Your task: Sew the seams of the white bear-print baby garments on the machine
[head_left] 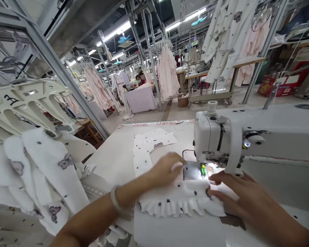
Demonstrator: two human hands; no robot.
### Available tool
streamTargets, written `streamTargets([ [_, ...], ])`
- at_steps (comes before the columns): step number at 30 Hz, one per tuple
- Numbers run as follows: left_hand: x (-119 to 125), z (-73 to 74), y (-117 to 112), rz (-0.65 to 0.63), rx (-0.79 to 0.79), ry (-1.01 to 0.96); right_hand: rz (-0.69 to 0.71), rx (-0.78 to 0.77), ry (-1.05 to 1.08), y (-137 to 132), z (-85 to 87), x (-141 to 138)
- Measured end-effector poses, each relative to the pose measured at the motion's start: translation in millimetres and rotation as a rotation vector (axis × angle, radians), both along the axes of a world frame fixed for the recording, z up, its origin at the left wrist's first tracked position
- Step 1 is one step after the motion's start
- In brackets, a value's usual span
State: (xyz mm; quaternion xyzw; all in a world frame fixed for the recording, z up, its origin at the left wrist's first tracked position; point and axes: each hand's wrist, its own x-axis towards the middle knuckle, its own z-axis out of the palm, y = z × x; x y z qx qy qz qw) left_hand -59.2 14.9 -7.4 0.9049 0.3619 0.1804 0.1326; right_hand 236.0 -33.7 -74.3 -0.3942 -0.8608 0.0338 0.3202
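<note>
A white sewing machine (pixel 208 137) stands at the right, its needle area lit above a metal plate (pixel 192 170) with a green and yellow piece on it. In front of the plate lies a white ruffled fabric piece (pixel 180 202) with small dark prints. My right hand (pixel 237 195) rests on its right end, fingers stretched out beside the machine's presser area. Left of the plate, my left hand (pixel 167 168) is slightly blurred, fingers curled together with a bit of white cloth between them. Beyond it a curved printed fabric piece (pixel 144 151) lies flat on the table.
White printed garment pieces (pixel 46 164) hang over a cream plastic rack (pixel 28 103) at the left. A metal post (pixel 59 72) slants beside it. Pink garments (pixel 168 72) hang farther back, and another person (pixel 140 79) sits at a distant table.
</note>
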Motion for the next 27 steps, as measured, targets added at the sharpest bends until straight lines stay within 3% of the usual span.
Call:
streamTargets([
  [2,11,-10.8,-35,-0.194,0.087,0.028,0.088,0.083,-0.022,-3,5.7,3],
  [4,18,-21.0,-52,-0.323,0.164,0.111,0.174,0.137,-0.073,-5,13.1,2],
  [6,21,-28.1,-52,-0.367,0.194,0.164,0.217,0.169,-0.145,-6,20.5,-2],
  [10,19,-31.1,-28,-0.419,0.191,0.176,0.217,0.251,-0.216,-4,28.8,-4],
  [17,21,-29.4,-11,-0.391,0.140,0.201,0.141,0.160,-0.222,0,12.8,5],
  [21,23,-32.4,-7,-0.369,0.112,0.205,0.103,0.124,-0.204,3,12.1,6],
  [27,24,-28.0,-9,-0.336,0.079,0.233,0.191,0.176,-0.192,3,14.6,8],
])
